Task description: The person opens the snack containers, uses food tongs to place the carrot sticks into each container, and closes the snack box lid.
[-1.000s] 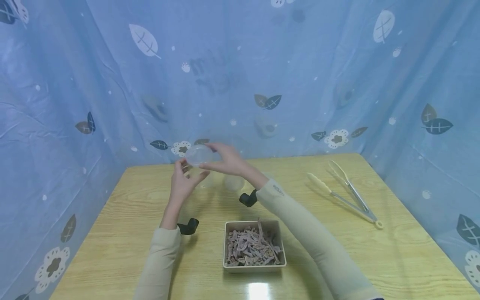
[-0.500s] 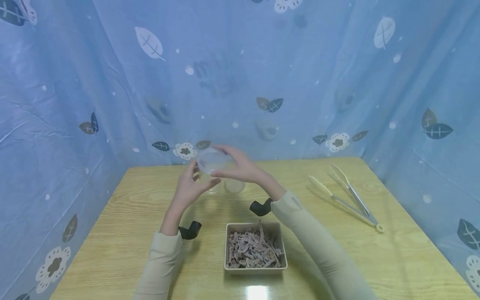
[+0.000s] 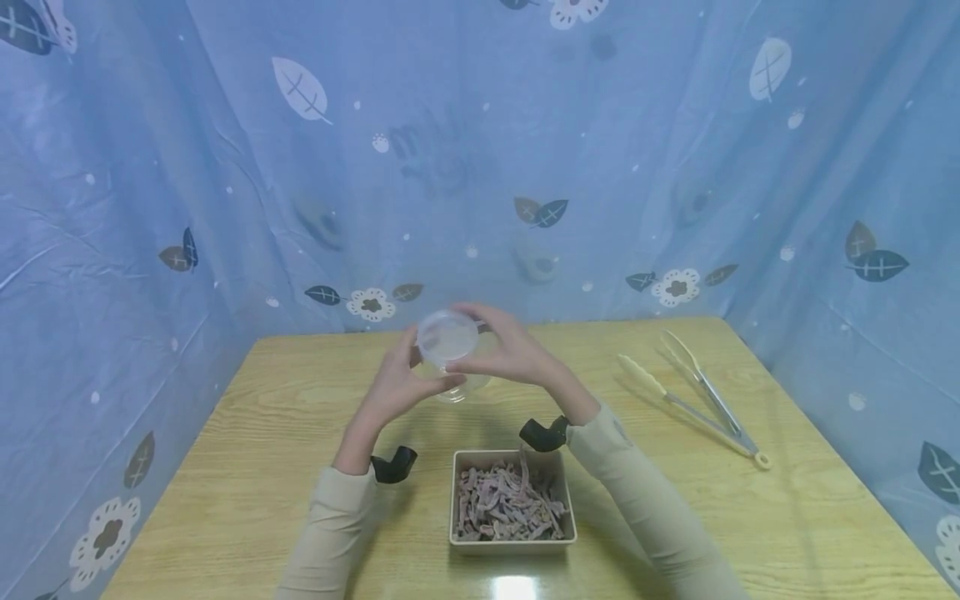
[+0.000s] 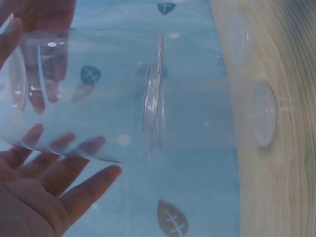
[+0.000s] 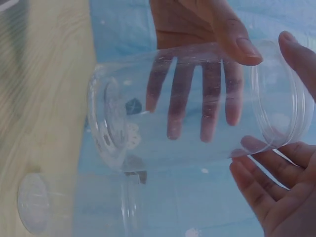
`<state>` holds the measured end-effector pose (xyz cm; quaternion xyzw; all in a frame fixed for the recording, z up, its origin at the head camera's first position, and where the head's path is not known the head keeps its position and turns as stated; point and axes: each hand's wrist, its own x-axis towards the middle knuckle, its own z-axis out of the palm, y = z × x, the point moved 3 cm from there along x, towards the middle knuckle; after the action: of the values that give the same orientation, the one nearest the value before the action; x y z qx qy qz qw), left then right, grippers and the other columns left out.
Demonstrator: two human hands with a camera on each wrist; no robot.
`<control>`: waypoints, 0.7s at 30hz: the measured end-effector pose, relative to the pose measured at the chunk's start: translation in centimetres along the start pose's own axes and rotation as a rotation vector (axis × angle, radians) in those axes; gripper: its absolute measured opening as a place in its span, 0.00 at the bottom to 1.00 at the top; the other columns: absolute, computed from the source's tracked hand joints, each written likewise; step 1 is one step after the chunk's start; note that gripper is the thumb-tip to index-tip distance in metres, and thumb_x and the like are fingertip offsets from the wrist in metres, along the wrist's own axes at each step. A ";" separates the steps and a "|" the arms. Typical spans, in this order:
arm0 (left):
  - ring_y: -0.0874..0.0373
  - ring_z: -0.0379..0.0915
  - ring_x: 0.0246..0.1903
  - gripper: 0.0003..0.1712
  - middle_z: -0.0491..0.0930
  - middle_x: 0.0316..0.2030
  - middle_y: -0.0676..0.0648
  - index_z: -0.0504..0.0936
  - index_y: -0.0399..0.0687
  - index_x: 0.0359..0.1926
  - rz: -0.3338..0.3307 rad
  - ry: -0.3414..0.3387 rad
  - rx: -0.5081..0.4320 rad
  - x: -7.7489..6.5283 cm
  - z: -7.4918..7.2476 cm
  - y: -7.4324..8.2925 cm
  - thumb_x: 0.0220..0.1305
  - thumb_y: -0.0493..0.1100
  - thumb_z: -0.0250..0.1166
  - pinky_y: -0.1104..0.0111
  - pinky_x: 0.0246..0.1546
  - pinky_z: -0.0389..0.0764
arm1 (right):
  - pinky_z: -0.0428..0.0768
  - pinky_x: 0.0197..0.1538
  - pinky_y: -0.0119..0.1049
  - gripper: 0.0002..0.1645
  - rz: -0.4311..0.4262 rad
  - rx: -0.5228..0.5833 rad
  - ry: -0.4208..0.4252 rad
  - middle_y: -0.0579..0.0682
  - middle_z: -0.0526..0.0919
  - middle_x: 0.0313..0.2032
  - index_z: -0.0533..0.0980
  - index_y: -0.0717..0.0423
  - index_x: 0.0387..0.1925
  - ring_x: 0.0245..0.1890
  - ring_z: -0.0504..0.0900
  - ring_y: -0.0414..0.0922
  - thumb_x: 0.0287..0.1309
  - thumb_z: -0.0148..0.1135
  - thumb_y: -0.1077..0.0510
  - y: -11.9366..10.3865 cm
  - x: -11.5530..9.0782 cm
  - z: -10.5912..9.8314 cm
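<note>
A clear plastic jar (image 3: 447, 340) is held up above the table in both hands. My left hand (image 3: 396, 379) grips its body, four fingers showing through the clear wall in the right wrist view. Up at the ringed top end of this jar (image 5: 192, 153), my right hand (image 3: 513, 350) has its thumb on one side and fingers on the other. Whether a lid sits on that end I cannot tell. A second clear jar (image 4: 212, 113) stands behind on the table, mostly hidden by the hands in the head view.
In front of the hands, a cream rectangular box (image 3: 512, 547) holds purplish-brown strips (image 3: 506, 504). Tongs (image 3: 708, 417) with cream tips lie spread at the right. Beyond the second jar is a clear round item (image 4: 239, 39). A blue curtain (image 3: 480, 167) hangs behind the wooden table (image 3: 247, 467).
Both hands have carried the jar to the right and somewhat lower, bringing it in front of the second jar. The box and the tongs stay where they were.
</note>
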<state>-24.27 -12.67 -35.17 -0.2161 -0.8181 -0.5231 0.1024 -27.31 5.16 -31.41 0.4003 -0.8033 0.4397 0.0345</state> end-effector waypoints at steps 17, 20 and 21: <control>0.60 0.72 0.42 0.48 0.76 0.46 0.60 0.64 0.75 0.62 0.063 -0.158 0.076 0.6 2.5 0.8 0.37 0.60 0.76 0.59 0.42 0.77 | 0.76 0.52 0.43 0.41 -0.039 0.062 0.041 0.48 0.76 0.53 0.69 0.54 0.58 0.52 0.72 0.44 0.38 0.75 0.56 0.0 -3.4 -1.5; 0.60 0.73 0.42 0.48 0.77 0.45 0.61 0.65 0.75 0.61 0.067 -0.174 0.093 0.6 2.8 0.9 0.36 0.60 0.76 0.56 0.42 0.78 | 0.77 0.50 0.42 0.42 -0.032 0.063 0.039 0.47 0.76 0.53 0.68 0.52 0.58 0.52 0.72 0.44 0.38 0.75 0.54 1.5 -3.8 -1.3; 0.60 0.73 0.43 0.47 0.77 0.46 0.60 0.65 0.74 0.61 0.074 -0.183 0.095 0.7 2.9 1.0 0.36 0.59 0.77 0.56 0.43 0.78 | 0.77 0.49 0.42 0.41 -0.027 0.069 0.039 0.47 0.76 0.53 0.68 0.51 0.58 0.52 0.72 0.44 0.39 0.75 0.54 1.7 -4.0 -1.3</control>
<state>-24.23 -9.55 -35.37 -0.2881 -0.8392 -0.4577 0.0567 -26.17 9.09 -33.41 0.4033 -0.7814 0.4744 0.0424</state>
